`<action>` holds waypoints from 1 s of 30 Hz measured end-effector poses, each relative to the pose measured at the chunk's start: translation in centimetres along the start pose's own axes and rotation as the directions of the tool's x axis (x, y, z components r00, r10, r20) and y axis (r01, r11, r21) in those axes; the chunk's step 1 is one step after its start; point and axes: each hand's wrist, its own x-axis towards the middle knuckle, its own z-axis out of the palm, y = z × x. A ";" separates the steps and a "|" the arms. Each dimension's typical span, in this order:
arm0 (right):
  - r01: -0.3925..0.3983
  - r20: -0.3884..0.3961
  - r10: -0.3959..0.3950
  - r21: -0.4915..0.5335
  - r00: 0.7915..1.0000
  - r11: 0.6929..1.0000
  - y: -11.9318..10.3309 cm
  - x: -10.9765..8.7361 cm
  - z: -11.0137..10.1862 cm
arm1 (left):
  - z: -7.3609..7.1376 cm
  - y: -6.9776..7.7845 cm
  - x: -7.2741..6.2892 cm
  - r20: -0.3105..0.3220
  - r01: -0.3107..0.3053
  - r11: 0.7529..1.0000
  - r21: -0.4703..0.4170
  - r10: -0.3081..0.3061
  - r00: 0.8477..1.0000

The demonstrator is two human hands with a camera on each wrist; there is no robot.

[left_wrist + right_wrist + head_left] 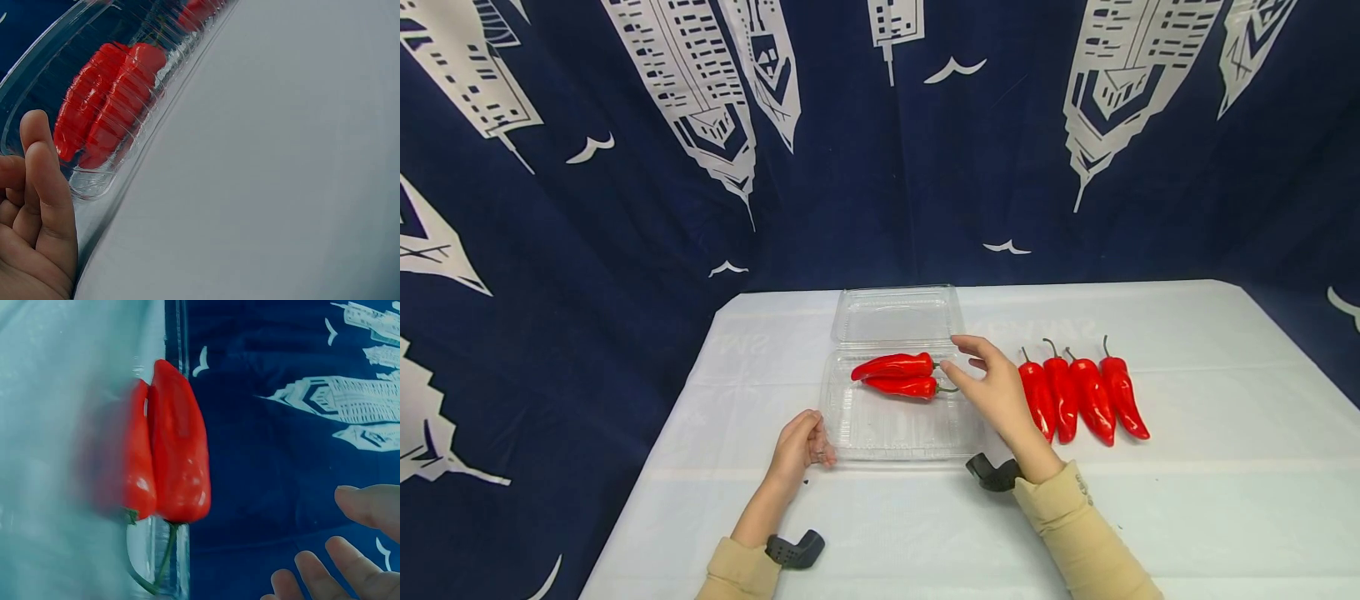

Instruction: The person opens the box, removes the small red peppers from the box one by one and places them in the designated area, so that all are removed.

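Observation:
A clear plastic clamshell container [887,437] lies with its hinged lid [898,318] folded back, away from me. Inside, toward the hinge, two red peppers [895,365] lie side by side, their green stems pointing right. My left hand [800,446] grips the container's left front corner with curled fingers; its fingertips [47,169] overlap the plastic wall in the left wrist view. Over the container's right side hovers my right hand [996,392], thumb and fingers spread apart with nothing between them, close to the pepper stems. The right wrist view shows those fingers [344,550] apart from the peppers [181,450].
Several more red peppers [1093,400] lie in a row on the white-covered table [1225,483], right of the container, stems pointing away; my right forearm partly overlaps the nearest one. A dark blue curtain [880,200] with white building prints hangs behind the table.

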 end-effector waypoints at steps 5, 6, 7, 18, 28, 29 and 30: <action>0.016 0.019 -0.015 -0.033 1.000 0.999 0.0 -0.2 1.0 | -0.1 -0.7 0.3 -0.015 -0.008 1.000 -0.019 0.007 1.000; 0.013 0.024 -0.012 -0.034 1.000 0.999 0.0 -0.2 1.1 | -0.1 -0.7 0.2 -0.015 -0.010 1.000 -0.018 0.010 1.000; 0.009 0.031 -0.008 -0.037 0.999 0.999 0.1 -0.3 1.3 | -0.1 -0.7 0.2 -0.017 -0.008 1.000 -0.020 0.008 1.000; 0.013 0.073 -0.006 -0.099 0.997 0.995 0.8 -0.4 2.7 | -0.3 -0.6 0.3 0.005 0.000 1.000 -0.009 0.000 1.000; 0.030 0.116 -0.012 -0.150 0.993 0.988 1.0 -0.5 3.1 | -0.2 -0.7 0.3 -0.013 -0.015 0.999 -0.034 0.014 1.000; 0.032 0.119 -0.014 -0.154 0.993 0.987 1.0 -0.5 3.1 | -0.2 -0.7 0.3 -0.013 -0.015 0.999 -0.034 0.015 1.000; 0.033 0.122 -0.014 -0.156 0.992 0.987 1.1 -0.5 3.2 | -0.2 -0.7 0.3 -0.013 -0.016 0.999 -0.032 0.016 1.000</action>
